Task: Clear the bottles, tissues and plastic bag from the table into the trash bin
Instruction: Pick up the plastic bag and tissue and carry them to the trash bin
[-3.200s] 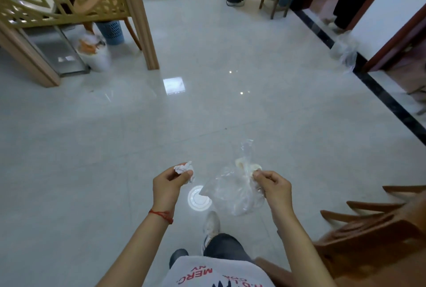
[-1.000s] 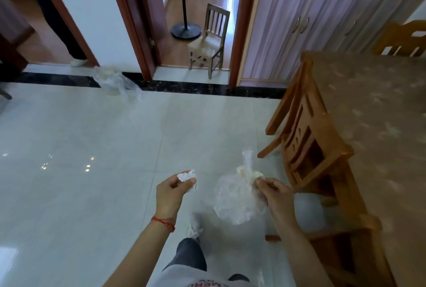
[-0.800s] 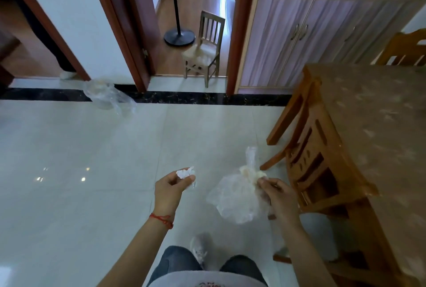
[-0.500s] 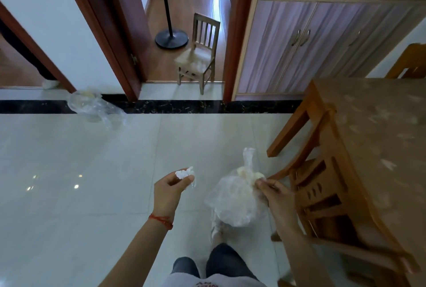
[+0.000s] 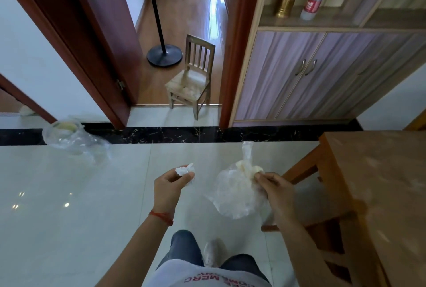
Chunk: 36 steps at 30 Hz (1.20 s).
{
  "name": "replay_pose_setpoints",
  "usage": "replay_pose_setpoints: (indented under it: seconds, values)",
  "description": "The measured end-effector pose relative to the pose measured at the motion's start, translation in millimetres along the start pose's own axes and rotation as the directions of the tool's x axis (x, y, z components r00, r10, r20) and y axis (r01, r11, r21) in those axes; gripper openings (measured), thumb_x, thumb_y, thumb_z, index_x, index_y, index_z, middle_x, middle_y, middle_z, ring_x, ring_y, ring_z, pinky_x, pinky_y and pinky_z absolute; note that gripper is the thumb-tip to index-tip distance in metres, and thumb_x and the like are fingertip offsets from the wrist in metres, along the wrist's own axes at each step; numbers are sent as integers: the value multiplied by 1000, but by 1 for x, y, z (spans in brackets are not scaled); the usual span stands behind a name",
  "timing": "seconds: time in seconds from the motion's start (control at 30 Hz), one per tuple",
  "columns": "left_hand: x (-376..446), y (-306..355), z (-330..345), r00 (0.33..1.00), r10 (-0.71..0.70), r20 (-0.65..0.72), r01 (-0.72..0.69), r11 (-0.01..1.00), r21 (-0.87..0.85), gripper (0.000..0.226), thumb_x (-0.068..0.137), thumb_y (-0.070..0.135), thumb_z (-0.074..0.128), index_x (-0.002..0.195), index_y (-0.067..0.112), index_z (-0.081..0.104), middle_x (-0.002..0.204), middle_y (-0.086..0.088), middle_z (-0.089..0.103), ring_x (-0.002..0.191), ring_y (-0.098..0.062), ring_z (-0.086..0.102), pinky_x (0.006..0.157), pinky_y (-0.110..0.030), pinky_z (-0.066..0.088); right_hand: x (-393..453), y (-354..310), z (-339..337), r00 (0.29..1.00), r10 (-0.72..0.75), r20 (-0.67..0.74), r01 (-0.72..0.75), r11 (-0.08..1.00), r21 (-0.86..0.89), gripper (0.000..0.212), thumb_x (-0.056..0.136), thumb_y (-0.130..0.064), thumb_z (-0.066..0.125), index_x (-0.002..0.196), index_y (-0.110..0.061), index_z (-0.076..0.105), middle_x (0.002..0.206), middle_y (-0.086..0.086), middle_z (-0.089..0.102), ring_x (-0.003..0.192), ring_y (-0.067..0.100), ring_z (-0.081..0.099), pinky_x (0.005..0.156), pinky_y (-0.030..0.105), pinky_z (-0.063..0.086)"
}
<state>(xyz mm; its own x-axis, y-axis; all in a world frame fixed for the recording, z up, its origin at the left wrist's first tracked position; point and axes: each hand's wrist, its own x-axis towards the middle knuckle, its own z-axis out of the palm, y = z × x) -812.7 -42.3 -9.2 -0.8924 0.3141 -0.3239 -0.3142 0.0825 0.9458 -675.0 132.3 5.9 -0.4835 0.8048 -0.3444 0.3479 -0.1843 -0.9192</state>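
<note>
The left hand (image 5: 170, 185) is pinching a crumpled tissue (image 5: 184, 170) between thumb and fingertips, held out over the tile floor (image 5: 69, 217). The right hand (image 5: 274, 188) is gripping the knotted neck of a clear plastic bag (image 5: 235, 194), which is hanging just beside the wooden table (image 5: 380, 183).

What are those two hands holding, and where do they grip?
Left hand pinches a crumpled white tissue at its underside; right hand grips a clear plastic bag by its knotted neck.
</note>
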Motion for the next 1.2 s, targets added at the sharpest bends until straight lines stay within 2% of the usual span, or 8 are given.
replay_pose_setpoints:
  seconds: [0.2, 0.33, 0.67, 0.77, 0.87, 1.0, 1.1, 1.2]
  values:
    - [97, 23, 31, 999, -26, 27, 25, 999, 35, 18, 77, 1, 68, 90, 15, 70, 89, 5, 69, 82, -7, 63, 62, -10, 50, 88, -24, 33, 998, 21, -59, -23, 999, -25, 20, 81, -9, 66, 63, -17, 66, 60, -2, 64, 56, 10, 57, 49, 8, 44]
    - [173, 46, 53, 996, -59, 62, 55, 997, 61, 18, 75, 2, 70, 91, 11, 69, 84, -1, 69, 79, -13, 62, 66, -14, 50, 148, -46, 58, 992, 34, -123, -33, 999, 7, 18, 81, -11, 67, 64, -17, 67, 63, 2, 66, 57, 12, 57, 51, 11, 46]
    - [310, 109, 115, 976, -72, 205, 50, 993, 108, 17, 75, 0, 69, 88, 11, 70, 83, -4, 69, 76, -13, 63, 68, -15, 53, 259, -100, 90, 971, -2, -237, 1, 1000, -7, 22, 82, -10, 65, 60, -14, 65, 43, -14, 58, 43, -3, 51, 46, 6, 39]
    - [335, 116, 139, 964, -102, 245, 79, 992, 101, 17, 76, 0, 69, 86, 13, 70, 86, -8, 70, 77, -17, 64, 66, -14, 53, 287, -107, 89, 968, 36, -249, -32, 999, 21, 23, 81, -10, 65, 58, -14, 65, 46, -10, 57, 48, 1, 50, 53, 14, 42]
    - [360, 123, 170, 955, -124, 268, 96, 989, 113, 18, 75, 2, 70, 82, 19, 70, 84, -4, 70, 76, -15, 65, 71, -20, 53, 320, -116, 81, 964, 54, -261, -43, 998, 45, 19, 81, -12, 65, 63, -7, 67, 60, 6, 60, 60, 17, 52, 62, 30, 44]
    - [389, 132, 219, 943, -124, 310, 90, 989, 121, 15, 76, 2, 70, 82, 16, 72, 83, -2, 71, 75, -12, 66, 73, -22, 54, 365, -130, 58, 955, 12, -295, 1, 999, 42, 20, 82, -8, 64, 62, -11, 65, 62, 6, 60, 57, 14, 52, 52, 13, 43]
    - [405, 141, 257, 935, -90, 342, 36, 986, 163, 15, 78, -2, 67, 90, 6, 70, 77, 1, 68, 64, -1, 64, 61, -9, 49, 393, -138, 40, 939, 38, -342, -17, 998, 64, 27, 83, -10, 64, 57, -18, 62, 53, -5, 58, 51, 7, 52, 53, 19, 42]
    - [420, 148, 292, 919, -45, 391, -47, 974, 223, 12, 79, -3, 66, 85, 7, 69, 60, 13, 67, 57, 3, 59, 55, -6, 46, 414, -145, 25, 921, 68, -384, -27, 994, 110, 25, 83, -8, 64, 59, -17, 64, 55, -3, 60, 49, 2, 54, 51, 15, 45]
